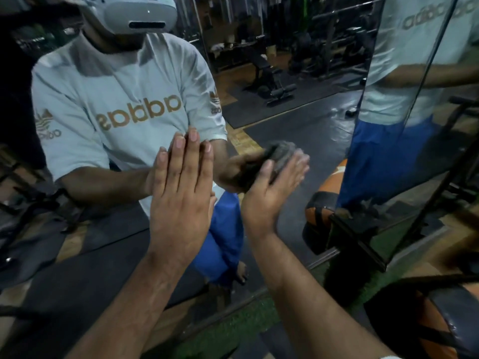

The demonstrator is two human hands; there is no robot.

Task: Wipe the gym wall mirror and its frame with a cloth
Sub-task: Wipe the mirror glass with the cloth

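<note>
The wall mirror (pixel 298 120) fills most of the view and reflects me and the gym behind. My left hand (pixel 181 182) lies flat against the glass with straight fingers. To its right, my right hand (pixel 274 187) presses a dark grey cloth (pixel 281 155) onto the mirror; the fingers are blurred and partly cover the cloth. The mirror's lower frame (pixel 246 304) runs diagonally along the floor. A second mirror panel (pixel 414 125) meets the first at a dark vertical edge on the right.
An orange and black padded bag (pixel 318 211) stands on the floor at the corner of the mirrors. Another orange and black padded piece (pixel 427 320) is at the lower right. Green turf (pixel 241 330) lines the floor under the frame.
</note>
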